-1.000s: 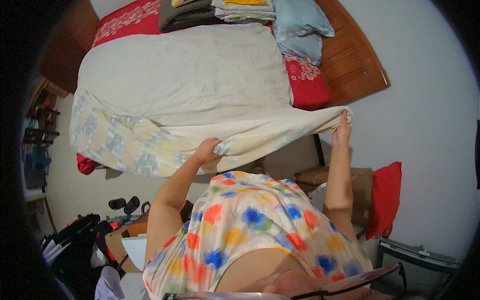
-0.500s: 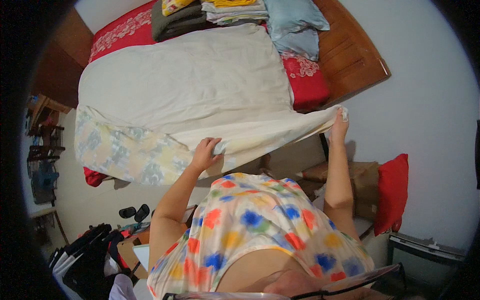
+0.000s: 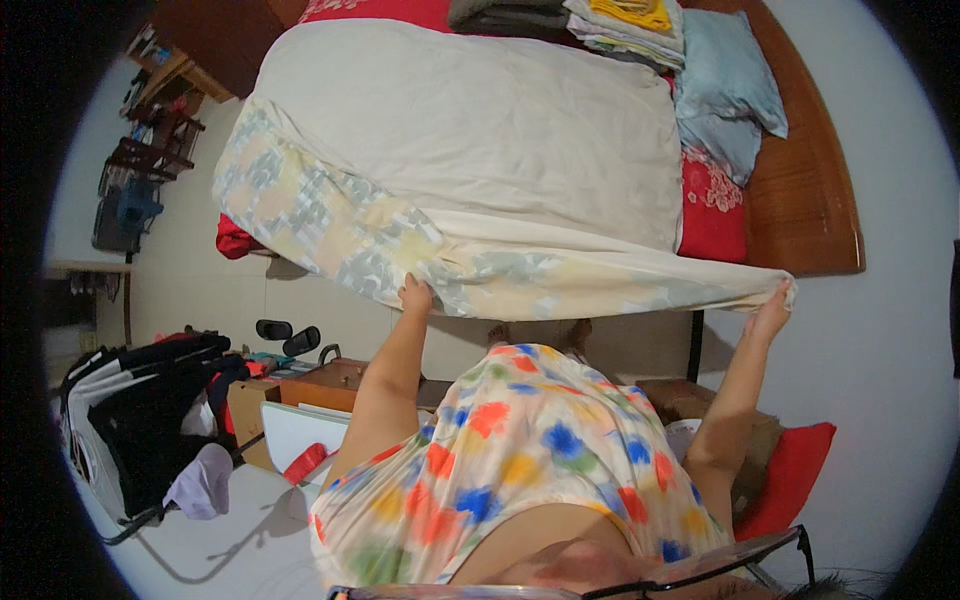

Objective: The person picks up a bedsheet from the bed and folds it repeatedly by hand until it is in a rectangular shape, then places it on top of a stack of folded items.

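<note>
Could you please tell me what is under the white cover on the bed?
Red floral bedding shows past the far and right edges of the white cover, and red cloth pokes out at lower left. What lies beneath its middle is covered and cannot be seen.

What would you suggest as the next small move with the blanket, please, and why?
Perhaps slide the left hand leftward along the patterned edge of the blanket: the stretch over to the right hand, which grips a corner, looks fairly straight, while the part further left lies creased.
</note>
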A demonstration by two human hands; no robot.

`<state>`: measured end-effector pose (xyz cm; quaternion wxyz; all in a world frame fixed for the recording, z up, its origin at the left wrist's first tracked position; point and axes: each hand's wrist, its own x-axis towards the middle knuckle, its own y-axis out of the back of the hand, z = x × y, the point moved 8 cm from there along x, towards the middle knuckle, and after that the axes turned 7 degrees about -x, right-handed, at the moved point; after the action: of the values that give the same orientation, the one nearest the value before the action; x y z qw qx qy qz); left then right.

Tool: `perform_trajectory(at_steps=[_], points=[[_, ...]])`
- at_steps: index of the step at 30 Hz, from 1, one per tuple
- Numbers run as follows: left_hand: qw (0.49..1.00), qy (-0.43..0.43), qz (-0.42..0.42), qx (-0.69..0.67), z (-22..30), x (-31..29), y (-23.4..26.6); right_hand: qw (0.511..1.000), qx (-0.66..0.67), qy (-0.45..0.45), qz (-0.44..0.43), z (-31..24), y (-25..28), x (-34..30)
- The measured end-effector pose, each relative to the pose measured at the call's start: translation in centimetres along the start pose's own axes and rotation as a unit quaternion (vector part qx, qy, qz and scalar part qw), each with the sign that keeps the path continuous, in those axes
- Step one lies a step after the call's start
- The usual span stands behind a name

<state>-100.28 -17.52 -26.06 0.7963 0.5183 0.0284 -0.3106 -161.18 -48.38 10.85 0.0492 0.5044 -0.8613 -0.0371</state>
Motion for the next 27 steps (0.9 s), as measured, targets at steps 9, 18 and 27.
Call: perform_trajectory(at_steps=[9,18,27], points=[[0.922,0.254,-0.165,-0.239,10.1,0.1,-1.7,0.999,0.023,0.024,-0.015,-3.4,0.8,0.0],[0.931,0.269,-0.126,-0.213,3.1,0.1,-4.5,0.998,-0.020,0.028,-0.044,-4.6,-1.3,-2.1],[0.929,0.252,-0.207,-0.174,11.8,-2.4,-4.4,0.997,-0.037,0.054,-0.031,-5.7,-0.8,-2.1]])
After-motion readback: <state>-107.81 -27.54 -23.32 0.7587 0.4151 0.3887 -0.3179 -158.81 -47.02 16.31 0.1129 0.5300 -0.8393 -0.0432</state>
